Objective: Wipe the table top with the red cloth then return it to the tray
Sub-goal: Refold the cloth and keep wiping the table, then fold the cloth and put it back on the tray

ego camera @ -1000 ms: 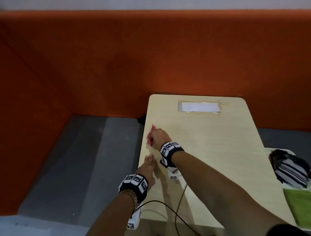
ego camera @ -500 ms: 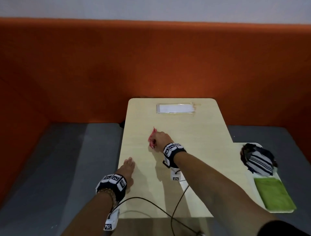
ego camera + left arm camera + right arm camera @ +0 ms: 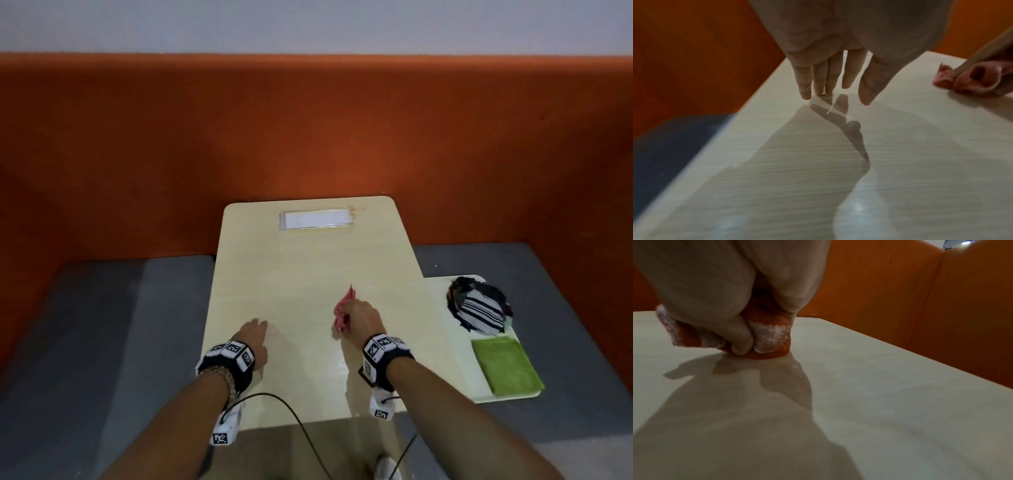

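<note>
Here, the right hand point(image 3: 361, 317) is gripping the bunched red cloth point(image 3: 343, 308), fingers curled tight around it, and pressing it onto the table top point(image 3: 308, 267) right of centre. The tray point(image 3: 442, 308) is lying just to the right, nearer this hand, holding a striped cloth point(image 3: 481, 310) and a green cloth point(image 3: 505, 365). The left hand point(image 3: 253, 339) is resting flat, fingers straight and slightly apart. Nothing appears to be blocking the way.

The pale wood tabletop point(image 3: 308, 274) is carrying a white plastic sleeve point(image 3: 315, 219) at twelve o'clock and the bunched red cloth point(image 3: 344, 310) at four o'clock.
</note>
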`<state>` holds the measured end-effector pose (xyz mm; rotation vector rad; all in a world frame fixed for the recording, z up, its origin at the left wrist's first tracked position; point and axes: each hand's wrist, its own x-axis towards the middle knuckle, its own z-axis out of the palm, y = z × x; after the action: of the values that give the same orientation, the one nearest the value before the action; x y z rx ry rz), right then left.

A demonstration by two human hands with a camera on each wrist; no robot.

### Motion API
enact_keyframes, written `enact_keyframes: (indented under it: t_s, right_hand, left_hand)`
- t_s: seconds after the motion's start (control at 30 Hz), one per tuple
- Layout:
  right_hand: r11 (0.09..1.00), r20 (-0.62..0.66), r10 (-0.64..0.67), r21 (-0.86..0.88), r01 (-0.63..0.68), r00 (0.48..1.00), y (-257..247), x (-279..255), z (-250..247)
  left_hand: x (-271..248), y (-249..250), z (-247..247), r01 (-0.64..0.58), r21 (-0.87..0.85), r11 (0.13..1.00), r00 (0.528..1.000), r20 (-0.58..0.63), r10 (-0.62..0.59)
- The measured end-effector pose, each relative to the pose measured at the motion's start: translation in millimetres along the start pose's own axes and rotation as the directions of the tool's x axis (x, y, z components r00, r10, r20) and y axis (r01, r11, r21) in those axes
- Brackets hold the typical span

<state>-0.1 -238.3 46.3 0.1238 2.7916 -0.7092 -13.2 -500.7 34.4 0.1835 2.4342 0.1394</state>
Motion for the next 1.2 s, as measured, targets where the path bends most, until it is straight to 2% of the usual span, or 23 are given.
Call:
enact_keyframes:
  t_s: [0.1,0.17,0.27,0.47,0.6,0.67,0.73,0.8,0.87,0.93,0.97,1.03,1.2]
  right_hand:
    - [1.000,0.074,0.024,0.005,-0.024,0.997,8.1,-19.9,4.6]
    - [0.994,0.112,0.064,0.084,-0.073,0.992,11.2,-22.7,-1.0]
    - [0.957,0.118,0.031,0.283,-0.064,0.992,11.4,-31.7,-22.3]
    - [0.733,0.036,-0.078,0.680,0.033,0.996,3.9,-55.4,-57.8]
    - [0.601,0.057,-0.171,0.797,0.059,0.984,-9.7,-68.0,-85.6]
    - [0.619,0.053,-0.200,0.781,0.084,0.978,-15.3,-68.1,-96.5]
    - [0.709,0.050,-0.231,0.693,0.133,0.972,-23.1,-65.4,-105.4]
    - [0.800,0.017,-0.232,0.572,0.181,0.973,-33.5,-65.1,-112.5]
    - [0.834,0.004,-0.257,0.506,0.220,0.966,-41.6,-63.1,-114.0]
    - [0.823,0.017,-0.278,0.521,0.229,0.960,-46.8,-61.5,-113.5]
    - [0.802,0.003,-0.279,0.550,0.232,0.960,-46.9,-60.8,-112.5]
    - [0.771,-0.067,-0.251,0.589,0.242,0.966,-45.3,-58.7,-110.9]
    - [0.747,-0.173,-0.106,0.636,0.193,0.979,-41.2,-50.6,-108.8]
  left_hand:
    - [-10.4,47.2,-5.5,-0.080,-0.082,0.993,0.997,0.000,0.080]
    - [-17.6,78.0,-12.8,-0.150,-0.139,0.979,0.989,-0.036,0.147]
    - [-32.0,111.1,-28.6,-0.226,-0.271,0.936,0.973,-0.112,0.203]
    - [-62.2,125.3,-65.0,-0.396,-0.513,0.762,0.916,-0.276,0.290]
    - [-82.4,124.2,-83.8,-0.419,-0.607,0.675,0.908,-0.305,0.288]
    - [-88.5,124.5,-88.3,-0.418,-0.682,0.601,0.908,-0.327,0.261]
    - [-96.1,127.0,-90.7,-0.379,-0.792,0.479,0.925,-0.333,0.182]
    - [-100.3,129.3,-91.1,-0.294,-0.884,0.364,0.956,-0.278,0.096]
    - [-104.9,131.8,-91.7,-0.261,-0.925,0.277,0.965,-0.254,0.061]
    - [-106.5,131.0,-90.9,-0.271,-0.933,0.237,0.962,-0.271,0.032]
    - [-106.4,129.4,-90.1,-0.275,-0.943,0.187,0.961,-0.275,0.026]
    - [-107.5,123.4,-88.7,-0.302,-0.946,0.120,0.953,-0.302,0.019]
    - [-102.9,106.1,-81.9,-0.370,-0.924,0.099,0.925,-0.376,-0.051]
